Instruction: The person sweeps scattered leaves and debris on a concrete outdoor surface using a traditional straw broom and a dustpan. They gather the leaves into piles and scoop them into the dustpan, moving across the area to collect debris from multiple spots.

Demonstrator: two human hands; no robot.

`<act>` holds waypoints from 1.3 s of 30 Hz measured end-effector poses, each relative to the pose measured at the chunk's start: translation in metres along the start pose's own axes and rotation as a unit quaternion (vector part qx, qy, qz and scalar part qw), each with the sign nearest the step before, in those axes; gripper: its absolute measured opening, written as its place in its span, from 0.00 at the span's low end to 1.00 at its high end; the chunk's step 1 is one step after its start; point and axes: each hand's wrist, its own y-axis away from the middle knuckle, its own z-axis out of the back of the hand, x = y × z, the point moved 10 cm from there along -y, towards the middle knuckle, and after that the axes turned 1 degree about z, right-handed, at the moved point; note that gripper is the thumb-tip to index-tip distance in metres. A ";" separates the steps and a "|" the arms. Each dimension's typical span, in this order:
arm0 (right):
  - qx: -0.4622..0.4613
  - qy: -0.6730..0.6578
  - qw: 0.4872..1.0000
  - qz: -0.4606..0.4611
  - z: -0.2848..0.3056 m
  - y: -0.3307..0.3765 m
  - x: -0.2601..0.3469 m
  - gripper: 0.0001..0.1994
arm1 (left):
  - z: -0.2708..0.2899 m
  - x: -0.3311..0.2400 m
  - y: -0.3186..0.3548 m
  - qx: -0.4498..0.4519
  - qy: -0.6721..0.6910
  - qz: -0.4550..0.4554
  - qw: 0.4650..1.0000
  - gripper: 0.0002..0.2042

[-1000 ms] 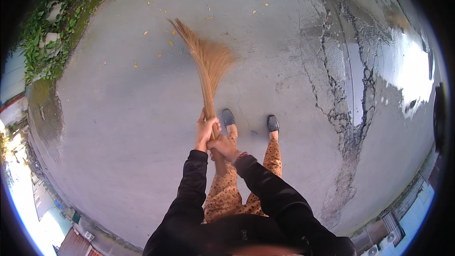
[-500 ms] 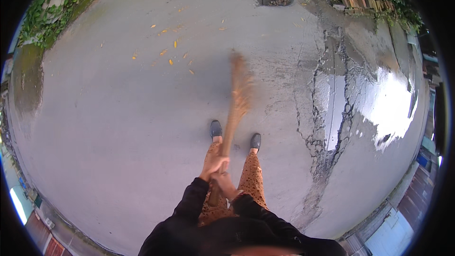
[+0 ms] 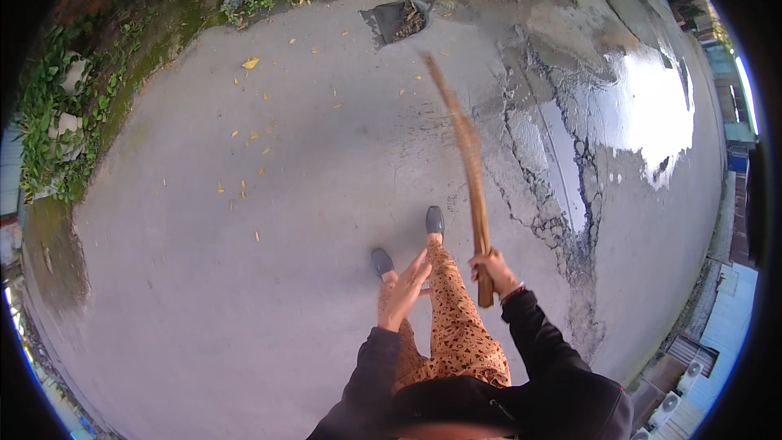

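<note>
Soft daylight; white glare washes out the puddle (image 3: 652, 118) ahead and right of the hands (image 3: 494, 271). The broom (image 3: 470, 156) blurs; fisheye edges curve into black.

The ground (image 3: 179, 293) on the left has lots of room. The broom (image 3: 476, 195) blocks the right, a dustpan (image 3: 388, 18) sits far off, and plants (image 3: 41, 138) fill the far left.

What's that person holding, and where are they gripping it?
The right hand grips a broom near the end of its handle; the left hand is empty.
</note>
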 end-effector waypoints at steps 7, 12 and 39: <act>-0.037 -0.218 0.974 -0.049 0.038 -0.251 0.082 0.03 | 0.194 0.106 0.122 -0.303 -0.162 0.132 0.930 0.26; -0.010 0.206 0.978 -0.036 -0.069 -0.208 -0.037 0.21 | 0.232 0.135 0.192 -0.421 -0.137 0.213 0.871 0.24; -0.062 -0.144 0.968 -0.195 0.272 -0.197 0.159 0.06 | 0.045 -0.221 -0.175 -0.141 -0.587 0.015 0.797 0.20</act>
